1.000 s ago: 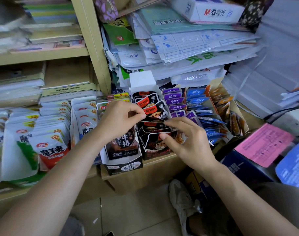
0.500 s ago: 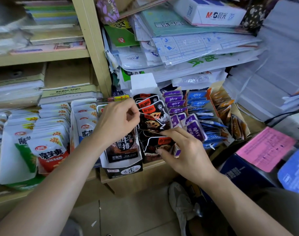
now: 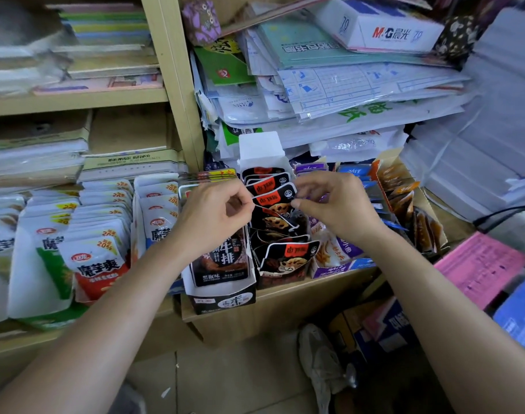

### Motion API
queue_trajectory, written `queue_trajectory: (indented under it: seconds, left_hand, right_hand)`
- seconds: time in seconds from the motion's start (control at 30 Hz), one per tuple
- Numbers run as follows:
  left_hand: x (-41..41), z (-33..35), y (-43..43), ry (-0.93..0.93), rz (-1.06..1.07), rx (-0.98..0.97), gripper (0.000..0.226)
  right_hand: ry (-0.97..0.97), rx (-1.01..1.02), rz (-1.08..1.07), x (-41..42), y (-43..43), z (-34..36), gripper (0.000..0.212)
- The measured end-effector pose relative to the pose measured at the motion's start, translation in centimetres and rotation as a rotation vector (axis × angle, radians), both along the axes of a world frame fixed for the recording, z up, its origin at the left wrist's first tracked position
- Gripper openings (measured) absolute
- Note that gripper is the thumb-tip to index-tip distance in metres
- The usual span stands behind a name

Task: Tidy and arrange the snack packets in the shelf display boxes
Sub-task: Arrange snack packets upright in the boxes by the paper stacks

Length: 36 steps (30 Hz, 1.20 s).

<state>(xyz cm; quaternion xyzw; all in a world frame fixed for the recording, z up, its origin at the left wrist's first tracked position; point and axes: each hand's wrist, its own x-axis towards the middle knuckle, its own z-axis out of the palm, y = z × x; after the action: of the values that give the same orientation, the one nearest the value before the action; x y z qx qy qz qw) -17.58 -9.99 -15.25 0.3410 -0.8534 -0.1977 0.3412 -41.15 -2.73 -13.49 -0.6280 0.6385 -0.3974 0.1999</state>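
Observation:
A row of small black snack packets with red labels [image 3: 273, 204] stands in a narrow black display box [image 3: 280, 276] on the shelf. My left hand [image 3: 213, 213] pinches the left edge of one upright black packet in the middle of that row. My right hand [image 3: 335, 204] pinches the same packet's right edge. A loose black packet [image 3: 288, 258] leans at the box's front. To the left stands a box of black beef-steak packets [image 3: 222, 261]. Purple packets [image 3: 335, 249] and blue packets [image 3: 352, 171] fill boxes to the right, partly hidden by my right hand.
White konjac snack packets [image 3: 94, 258] fill boxes on the left shelf. Orange-brown packets [image 3: 416, 216] stand far right. Stacked papers and a white paper ream box [image 3: 383, 28] hang over the display. Pink sheets [image 3: 479, 264] lie at the right; a shoe [image 3: 324, 363] is on the floor.
My right hand rose from the front of the black box to the middle of the row and now pinches the packet's right edge. My left hand stayed at the left edge.

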Motion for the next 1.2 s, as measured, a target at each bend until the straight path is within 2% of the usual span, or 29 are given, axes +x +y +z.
queue_trajectory:
  seconds: [0.23,0.3,0.47,0.57,0.63,0.7,0.77,0.87,1.03,1.2]
  left_hand:
    - [0.6,-0.4,0.3,-0.018,-0.064,-0.157,0.006]
    - [0.8,-0.4,0.5,-0.031,-0.098,-0.185,0.003]
    - [0.5,-0.3,1.0,-0.101,-0.133,-0.134,0.023]
    - [0.0,-0.2,1.2,-0.104,-0.105,-0.149,0.015]
    - [-0.3,-0.3,1.4,-0.106,-0.087,-0.140,0.013]
    - [-0.7,-0.3,1.8,-0.115,-0.088,-0.130,0.009]
    - [-1.0,-0.3,2.2,-0.142,-0.088,-0.121,0.007]
    - [-1.2,-0.4,2.3,-0.189,-0.057,-0.098,0.020]
    - [-1.3,0.1,2.3,-0.240,-0.027,-0.059,0.012]
    - [-0.8,0.7,1.3,-0.313,-0.023,0.053,0.019]
  right_hand:
    - [0.208,-0.069,0.072,1.1,-1.7,-0.3,0.025]
    - [0.083,-0.024,0.056,0.6,-1.7,-0.4,0.023]
    - [-0.417,-0.011,0.012,0.2,-1.2,-1.5,0.024]
    - [-0.589,0.002,-0.004,0.6,-0.3,-2.1,0.022]
    - [-0.626,0.041,-0.012,0.6,0.1,-2.4,0.022]
    - [-0.523,0.086,-0.003,0.4,0.0,-2.7,0.021]
    - [-0.330,0.084,0.012,0.5,-0.3,-2.6,0.022]
    - [-0.111,0.038,0.007,1.1,-0.6,-2.3,0.023]
    - [0.066,0.012,-0.076,1.0,-0.9,-2.4,0.023]
    - [0.071,-0.028,-0.135,1.2,0.0,-2.2,0.011]
